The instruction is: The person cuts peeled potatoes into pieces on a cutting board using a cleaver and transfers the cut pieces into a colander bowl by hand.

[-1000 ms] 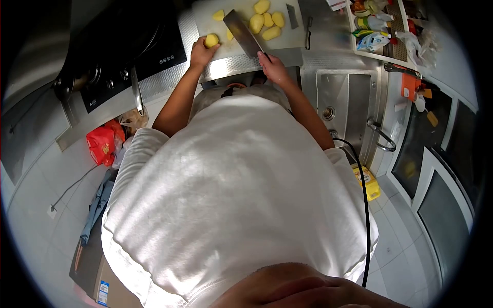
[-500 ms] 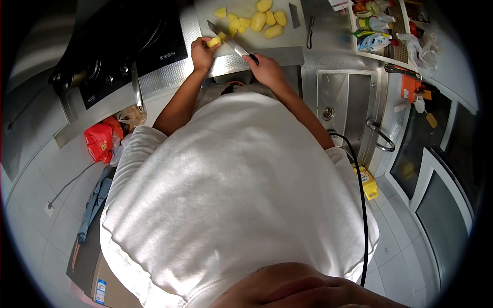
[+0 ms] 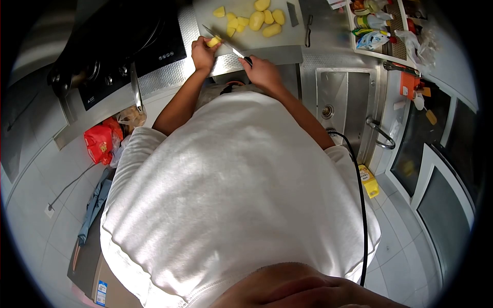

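Observation:
At the near edge of the cutting board (image 3: 205, 13), my left hand (image 3: 202, 55) is closed round a yellow peeled potato piece (image 3: 213, 42). The black handle of a kitchen knife (image 3: 237, 53) is in the grip of my right hand (image 3: 263, 73). Its blade slants up and left across the potato piece; whether it has cut in, I cannot tell. Behind, several potato chunks (image 3: 232, 22) lie beside several larger peeled potatoes (image 3: 256, 21).
A flat grey strip (image 3: 292, 14) lies on the board's right, with a dark slim tool (image 3: 308, 31) beyond. The black cooktop (image 3: 169, 36) is left, a steel sink (image 3: 334, 97) right. Bottles fill a shelf box (image 3: 372, 23). A black cable (image 3: 362, 205) hangs down my right side.
My right hand has shifted slightly left and towards me, turning the knife so its blade now crosses the potato piece. My left hand stays nearly in place, still round the piece.

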Motion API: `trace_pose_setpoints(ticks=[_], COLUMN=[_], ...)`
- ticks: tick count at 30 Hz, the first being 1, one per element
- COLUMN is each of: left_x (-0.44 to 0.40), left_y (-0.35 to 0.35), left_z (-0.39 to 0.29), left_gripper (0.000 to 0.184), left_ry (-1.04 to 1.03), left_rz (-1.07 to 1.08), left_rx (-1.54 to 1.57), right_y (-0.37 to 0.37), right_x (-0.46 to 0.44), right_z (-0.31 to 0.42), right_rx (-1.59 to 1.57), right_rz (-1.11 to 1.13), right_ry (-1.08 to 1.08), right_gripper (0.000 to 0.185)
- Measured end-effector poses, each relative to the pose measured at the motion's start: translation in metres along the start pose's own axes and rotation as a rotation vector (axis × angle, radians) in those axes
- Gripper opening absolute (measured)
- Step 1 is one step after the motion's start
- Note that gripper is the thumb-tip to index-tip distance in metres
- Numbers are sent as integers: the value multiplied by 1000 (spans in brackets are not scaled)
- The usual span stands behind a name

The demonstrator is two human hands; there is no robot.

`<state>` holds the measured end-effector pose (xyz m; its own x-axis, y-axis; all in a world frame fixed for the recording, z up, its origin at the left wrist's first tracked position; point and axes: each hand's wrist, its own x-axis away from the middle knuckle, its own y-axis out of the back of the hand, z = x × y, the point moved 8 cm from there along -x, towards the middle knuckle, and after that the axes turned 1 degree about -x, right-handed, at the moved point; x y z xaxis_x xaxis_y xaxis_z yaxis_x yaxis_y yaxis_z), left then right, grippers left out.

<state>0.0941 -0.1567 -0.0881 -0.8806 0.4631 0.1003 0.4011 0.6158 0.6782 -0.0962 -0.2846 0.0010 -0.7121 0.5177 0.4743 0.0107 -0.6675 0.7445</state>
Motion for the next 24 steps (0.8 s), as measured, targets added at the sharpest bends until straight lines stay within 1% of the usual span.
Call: trace_pose_setpoints(ticks=[3, 5, 9, 11, 12, 14, 15, 16, 18, 19, 21, 22, 23, 24], left_x=[2, 4, 1, 1, 1, 1, 1, 0, -1, -3, -7, -10, -11, -10], left_y=[-1, -2, 0, 2, 2, 2, 2, 4, 7, 9, 7, 8, 8, 8], left_z=[-2, -1, -3, -7, -9, -11, -11, -12, -15, -13, 0, 7, 11, 10], left_gripper=[41, 40, 38, 36, 33, 32, 32, 32, 33, 33, 36, 36, 37, 39], left_ry=[-28, -41, -46, -56, -66, -69, -72, -72, -134, -133, -93, -93, -106, -119], left_rz=[-25, -23, 0, 3, 6, 10, 13, 10, 27, 23, 143, 142, 164, 186], left_rx=[-35, -35, 1, 8, 18, -10, -37, -39, -90, -93, 19, 17, 99, 181], right_y=[-9, -17, -35, -40, -44, -59, -51, -39, -37, -38, -36, -36, -36, -38], right_x=[-2, -11, -44, -64, -76, -94, -81, -83, -81, -83, -83, -82, -81, -77], right_z=[2, -2, -31, -48, -59, -81, -80, -79, -79, -82, -86, -87, -89, -95], right_rx=[17, -12, -84, -192, -193, -496, -616, -617, -731, -714, -742, -769, -769, -816], right_rz=[21, -31, -42, 2, 3, 145, 365, 366, 528, 576, 621, 661, 663, 669], right_ry=[-23, -8, 19, 100, 101, 23, -178, -175, -190, -197, -185, -175, -175, -219], right_gripper=[58, 59, 62, 61, 61, 61, 59, 59, 58, 60, 60, 60, 60, 59])
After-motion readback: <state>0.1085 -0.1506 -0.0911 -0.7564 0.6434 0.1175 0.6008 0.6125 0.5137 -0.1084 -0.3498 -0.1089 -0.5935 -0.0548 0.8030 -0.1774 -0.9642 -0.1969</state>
